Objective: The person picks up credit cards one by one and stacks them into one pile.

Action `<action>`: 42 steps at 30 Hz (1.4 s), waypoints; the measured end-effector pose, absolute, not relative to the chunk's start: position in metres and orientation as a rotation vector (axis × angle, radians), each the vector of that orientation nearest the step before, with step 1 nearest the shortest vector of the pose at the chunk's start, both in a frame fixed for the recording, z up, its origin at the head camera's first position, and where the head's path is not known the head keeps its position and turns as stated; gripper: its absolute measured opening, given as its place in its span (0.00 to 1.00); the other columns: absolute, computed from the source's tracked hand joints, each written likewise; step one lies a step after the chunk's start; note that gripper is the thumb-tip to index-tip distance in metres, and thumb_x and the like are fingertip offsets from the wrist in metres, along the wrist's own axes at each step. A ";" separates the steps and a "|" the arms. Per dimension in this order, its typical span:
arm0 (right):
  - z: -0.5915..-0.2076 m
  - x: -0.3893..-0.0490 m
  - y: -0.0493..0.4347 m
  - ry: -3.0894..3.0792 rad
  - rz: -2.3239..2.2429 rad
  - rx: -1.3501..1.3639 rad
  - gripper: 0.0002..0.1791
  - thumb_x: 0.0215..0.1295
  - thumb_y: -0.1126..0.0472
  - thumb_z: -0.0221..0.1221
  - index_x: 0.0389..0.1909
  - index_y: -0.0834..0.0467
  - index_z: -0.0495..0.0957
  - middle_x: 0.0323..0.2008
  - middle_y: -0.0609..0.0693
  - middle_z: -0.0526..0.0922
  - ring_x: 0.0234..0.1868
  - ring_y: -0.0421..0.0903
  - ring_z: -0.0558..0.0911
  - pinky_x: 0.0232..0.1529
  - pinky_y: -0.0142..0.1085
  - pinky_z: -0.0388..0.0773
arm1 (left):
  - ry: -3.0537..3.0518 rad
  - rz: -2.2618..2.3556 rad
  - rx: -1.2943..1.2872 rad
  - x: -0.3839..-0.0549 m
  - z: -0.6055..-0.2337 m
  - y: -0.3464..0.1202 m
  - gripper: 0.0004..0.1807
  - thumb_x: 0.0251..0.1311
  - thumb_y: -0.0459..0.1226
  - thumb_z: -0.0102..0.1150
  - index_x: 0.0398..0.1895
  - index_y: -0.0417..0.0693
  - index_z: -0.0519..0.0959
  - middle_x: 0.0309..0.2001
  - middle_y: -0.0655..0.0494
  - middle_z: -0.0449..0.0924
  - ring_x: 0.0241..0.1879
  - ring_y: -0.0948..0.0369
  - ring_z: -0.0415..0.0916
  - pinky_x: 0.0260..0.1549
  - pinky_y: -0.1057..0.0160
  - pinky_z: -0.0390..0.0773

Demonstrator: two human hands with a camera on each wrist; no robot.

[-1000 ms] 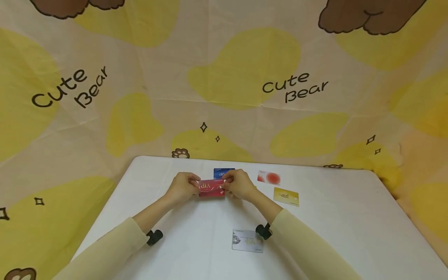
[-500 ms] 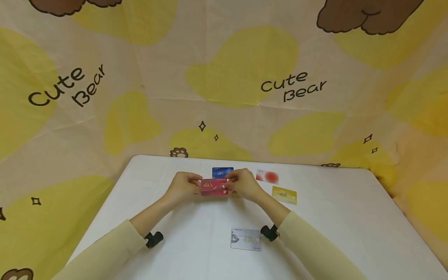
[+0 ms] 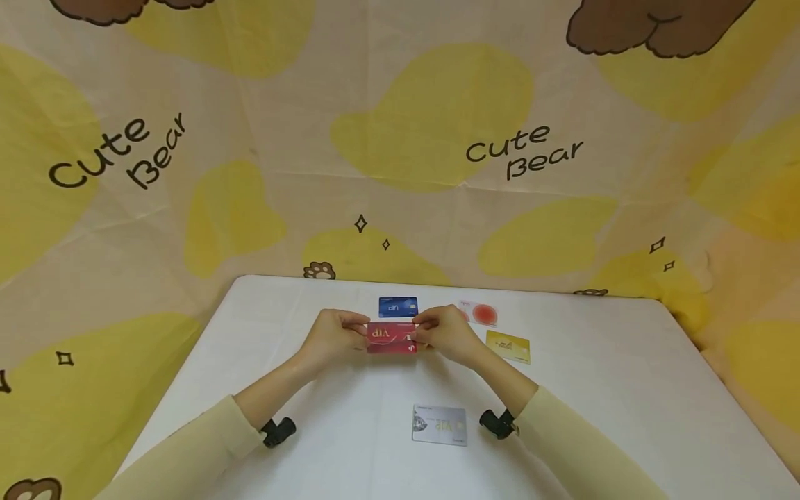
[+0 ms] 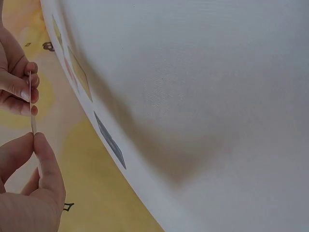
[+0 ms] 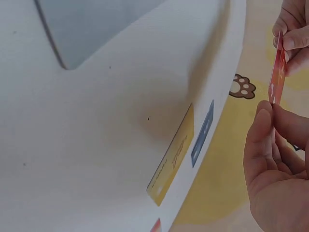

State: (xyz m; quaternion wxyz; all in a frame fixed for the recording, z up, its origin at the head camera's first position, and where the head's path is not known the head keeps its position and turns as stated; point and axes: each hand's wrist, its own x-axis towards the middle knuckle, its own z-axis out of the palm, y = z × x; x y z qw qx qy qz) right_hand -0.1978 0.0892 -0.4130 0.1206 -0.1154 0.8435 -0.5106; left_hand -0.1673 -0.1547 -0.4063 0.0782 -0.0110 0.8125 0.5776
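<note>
A red VIP card (image 3: 391, 337) is held above the table by both hands, one at each short end. My left hand (image 3: 334, 338) pinches its left end between thumb and fingers. At the opposite end, my right hand (image 3: 450, 335) pinches it likewise. The left wrist view shows the card (image 4: 33, 108) edge-on and nearly upright. A blue VIP card (image 3: 398, 307) lies just beyond it. In the right wrist view a gold card (image 5: 171, 159) lies beside the blue card (image 5: 203, 134); the right hand mostly hides this gold card in the head view.
On the white table (image 3: 337, 444) lie a white card with a red circle (image 3: 484, 314), another gold card (image 3: 508, 347) to the right, and a silver VIP card (image 3: 439, 425) nearer the front. A printed cloth (image 3: 400, 125) hangs behind the table's far edge.
Both hands have shifted slightly to the right with the red VIP card between them. The blue VIP card now shows more fully. The cards on the table have stayed in place.
</note>
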 end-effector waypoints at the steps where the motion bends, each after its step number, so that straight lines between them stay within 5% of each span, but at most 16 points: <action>1: -0.413 -0.197 0.090 2.463 -1.491 -0.340 0.12 0.64 0.70 0.69 0.48 0.69 0.85 0.30 0.52 0.85 0.28 0.43 0.83 0.33 0.37 0.86 | 2.431 1.728 -0.041 -0.167 -0.406 -0.154 0.20 0.54 0.21 0.69 0.53 0.28 0.84 0.32 0.47 0.85 0.30 0.57 0.82 0.39 0.56 0.88; 14: -0.417 -0.184 0.106 2.441 -1.539 -0.390 0.14 0.63 0.73 0.69 0.48 0.74 0.84 0.30 0.54 0.87 0.28 0.47 0.86 0.35 0.44 0.88 | 2.429 1.731 0.045 -0.158 -0.407 -0.141 0.19 0.52 0.21 0.70 0.50 0.29 0.85 0.32 0.49 0.85 0.29 0.58 0.82 0.36 0.57 0.88; 42: -0.414 -0.153 0.140 2.436 -1.495 -0.324 0.13 0.64 0.68 0.71 0.48 0.70 0.85 0.31 0.53 0.87 0.28 0.48 0.85 0.33 0.39 0.87 | 2.289 1.771 0.154 -0.144 -0.415 -0.119 0.20 0.50 0.20 0.68 0.49 0.25 0.84 0.30 0.48 0.86 0.28 0.60 0.82 0.36 0.56 0.88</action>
